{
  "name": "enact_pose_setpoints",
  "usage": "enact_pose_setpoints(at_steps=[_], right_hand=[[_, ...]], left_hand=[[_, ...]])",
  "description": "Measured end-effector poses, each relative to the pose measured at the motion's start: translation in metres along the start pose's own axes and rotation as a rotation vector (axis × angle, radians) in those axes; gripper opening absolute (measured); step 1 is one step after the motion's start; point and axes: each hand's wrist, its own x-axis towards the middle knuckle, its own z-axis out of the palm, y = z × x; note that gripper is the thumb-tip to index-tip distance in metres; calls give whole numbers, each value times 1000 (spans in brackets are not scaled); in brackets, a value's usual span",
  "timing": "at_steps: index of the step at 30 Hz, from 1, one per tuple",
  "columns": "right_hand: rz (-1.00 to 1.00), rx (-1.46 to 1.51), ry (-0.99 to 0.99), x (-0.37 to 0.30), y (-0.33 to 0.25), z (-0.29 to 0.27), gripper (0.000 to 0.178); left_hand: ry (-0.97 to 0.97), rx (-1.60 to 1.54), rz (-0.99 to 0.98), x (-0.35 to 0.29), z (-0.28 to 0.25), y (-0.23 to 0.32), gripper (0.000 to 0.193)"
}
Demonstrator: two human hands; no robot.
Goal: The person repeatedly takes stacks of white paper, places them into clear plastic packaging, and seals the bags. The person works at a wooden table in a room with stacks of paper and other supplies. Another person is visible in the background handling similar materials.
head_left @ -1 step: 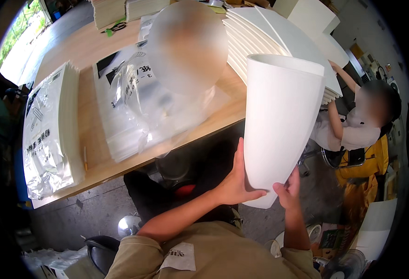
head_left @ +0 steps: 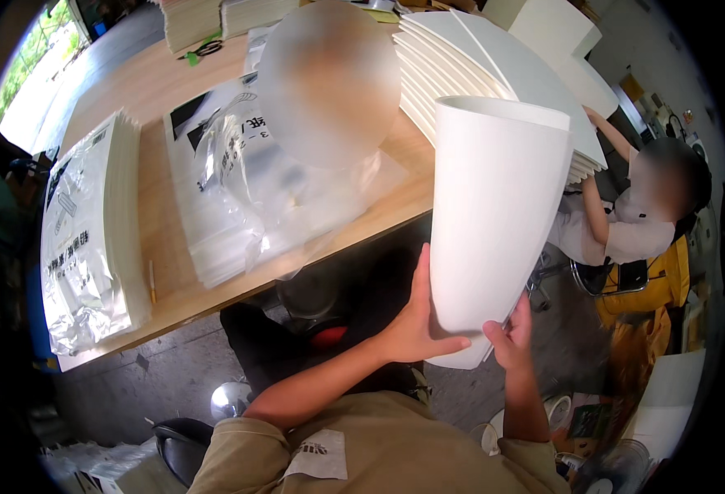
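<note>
A large bent-over bundle of white paper sheets (head_left: 494, 222) stands upright between my two hands, its looped end up and its loose edges down. Around its lower left side my left hand (head_left: 418, 323) holds on, thumb across the front and fingers pointing up along the edge. My right hand (head_left: 511, 333) grips the lower right edges, with the thumb in front. How many sheets there are cannot be made out. The bundle is just off the near edge of the wooden table (head_left: 362, 235).
Clear plastic packaging with dark print (head_left: 243, 181) lies on the table. A wrapped paper stack (head_left: 86, 239) is at its left end, near a thin pen-like stick (head_left: 152, 281). Fanned white sheets (head_left: 453, 62) lie at the back right. Scissors (head_left: 204, 49) lie farther back. A seated co-worker (head_left: 626, 202) is on the right.
The paper bundle has leaned very slightly to the left. Both hands keep their hold.
</note>
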Motion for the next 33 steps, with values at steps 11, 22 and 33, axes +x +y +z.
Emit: enact_pose_setpoints(at_steps=[11, 22, 33], right_hand=[[4, -415, 17, -12, 5, 11, 36], [15, -220, 79, -19, 25, -2, 35], [35, 22, 51, -15, 29, -14, 34]], left_hand=[[337, -393, -186, 2, -7, -27, 76], [211, -420, -105, 4, -4, -14, 73], [353, -278, -78, -2, 5, 5, 81]])
